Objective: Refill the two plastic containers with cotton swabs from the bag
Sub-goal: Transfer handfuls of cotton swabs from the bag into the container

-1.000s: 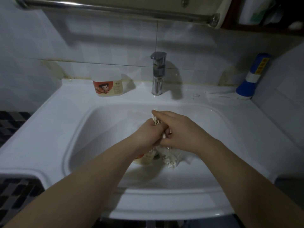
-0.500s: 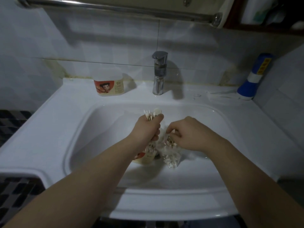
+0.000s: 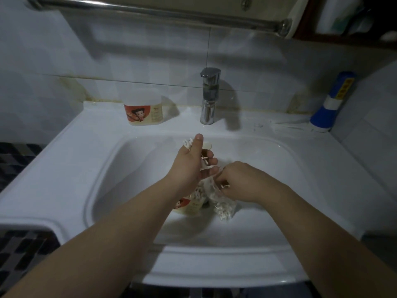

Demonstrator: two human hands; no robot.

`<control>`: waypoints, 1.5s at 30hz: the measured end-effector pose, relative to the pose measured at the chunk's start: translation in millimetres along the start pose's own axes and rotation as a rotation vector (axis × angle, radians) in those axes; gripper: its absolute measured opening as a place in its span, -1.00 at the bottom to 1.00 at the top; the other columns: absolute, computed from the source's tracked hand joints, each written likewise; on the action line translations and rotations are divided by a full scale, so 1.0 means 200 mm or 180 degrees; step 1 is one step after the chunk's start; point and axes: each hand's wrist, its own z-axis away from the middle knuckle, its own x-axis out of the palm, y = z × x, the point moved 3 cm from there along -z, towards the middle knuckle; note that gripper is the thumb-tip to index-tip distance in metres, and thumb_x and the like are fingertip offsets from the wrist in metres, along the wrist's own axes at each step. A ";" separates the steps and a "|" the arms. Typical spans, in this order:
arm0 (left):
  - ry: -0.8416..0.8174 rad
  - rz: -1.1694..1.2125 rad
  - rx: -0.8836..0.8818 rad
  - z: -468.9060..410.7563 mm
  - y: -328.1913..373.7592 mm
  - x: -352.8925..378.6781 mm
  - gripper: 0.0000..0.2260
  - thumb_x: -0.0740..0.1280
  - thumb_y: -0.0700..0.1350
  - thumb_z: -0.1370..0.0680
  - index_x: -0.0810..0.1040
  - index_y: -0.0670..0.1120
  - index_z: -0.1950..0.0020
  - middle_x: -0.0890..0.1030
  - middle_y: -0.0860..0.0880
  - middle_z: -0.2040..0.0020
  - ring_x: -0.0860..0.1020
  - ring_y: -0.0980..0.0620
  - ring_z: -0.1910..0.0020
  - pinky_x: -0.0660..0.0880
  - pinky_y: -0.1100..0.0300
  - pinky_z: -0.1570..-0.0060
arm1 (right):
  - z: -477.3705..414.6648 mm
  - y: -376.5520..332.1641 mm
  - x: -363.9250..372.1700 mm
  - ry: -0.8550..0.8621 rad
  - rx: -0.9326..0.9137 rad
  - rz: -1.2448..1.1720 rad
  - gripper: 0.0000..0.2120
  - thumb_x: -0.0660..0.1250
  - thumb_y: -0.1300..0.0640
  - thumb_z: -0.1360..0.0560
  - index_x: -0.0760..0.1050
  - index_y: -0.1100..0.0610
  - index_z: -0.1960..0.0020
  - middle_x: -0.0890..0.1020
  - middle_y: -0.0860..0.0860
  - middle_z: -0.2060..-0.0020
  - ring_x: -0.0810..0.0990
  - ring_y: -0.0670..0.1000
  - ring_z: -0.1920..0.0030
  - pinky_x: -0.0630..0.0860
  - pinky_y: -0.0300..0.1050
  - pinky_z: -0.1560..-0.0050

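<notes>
Cotton swabs (image 3: pixel 187 143) sit loosely gripped in the left hand (image 3: pixel 191 164). The right hand (image 3: pixel 242 181) pinches one by the bag (image 3: pixel 223 208). I can barely see the container (image 3: pixel 192 208) underneath.

A home bathroom: a white ceramic washbasin (image 3: pixel 71 147) with a chrome tap (image 3: pixel 208 97) set against white wall tiles (image 3: pixel 129 52), and a metal towel rail (image 3: pixel 150 11) above.

A chrome tap (image 3: pixel 209 97) is standing at the back edge of the sink (image 3: pixel 64 151), a blue-and-white cylinder (image 3: pixel 330 104) leaning in its back right corner.
</notes>
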 end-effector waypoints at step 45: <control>-0.0172 -0.1585 0.0500 -0.01 -0.04 0.01 -0.52 0.25 0.17 -0.66 0.52 -0.14 0.31 0.55 -0.01 0.43 0.55 0.05 0.42 0.56 0.24 0.30 | 0.01 0.04 0.01 -0.0183 0.0260 -0.0217 -0.84 0.34 0.14 -0.46 0.53 -0.01 0.30 0.60 -0.03 0.30 0.59 0.01 0.27 0.60 0.08 0.14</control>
